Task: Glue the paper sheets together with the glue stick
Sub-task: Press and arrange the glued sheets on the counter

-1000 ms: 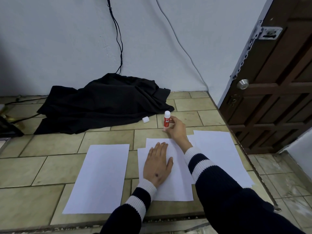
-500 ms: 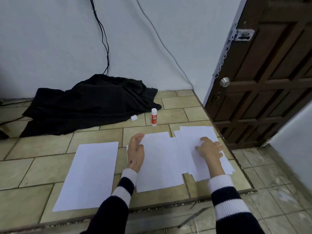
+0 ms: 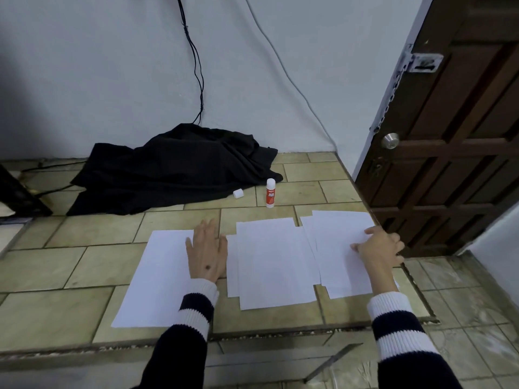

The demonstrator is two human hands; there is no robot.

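Note:
A red and white glue stick (image 3: 270, 192) stands upright on the tiled ledge, its white cap (image 3: 238, 193) lying just to its left. Three groups of white paper lie in a row in front of it: a single left sheet (image 3: 157, 279), a middle pair (image 3: 271, 262) and a right stack (image 3: 338, 248). My left hand (image 3: 206, 252) lies flat, fingers spread, on the right edge of the left sheet. My right hand (image 3: 379, 247) rests on the right stack, its fingers pinching the top sheet's right edge.
A crumpled black cloth (image 3: 174, 169) lies against the wall behind the glue stick, with cables (image 3: 196, 60) hanging above it. A brown wooden door (image 3: 449, 130) stands at the right. The ledge (image 3: 56, 304) drops off at its front and right edges.
My right hand let go of the glue stick and moved onto the right stack. My left hand left the middle sheets and shifted left onto the left sheet.

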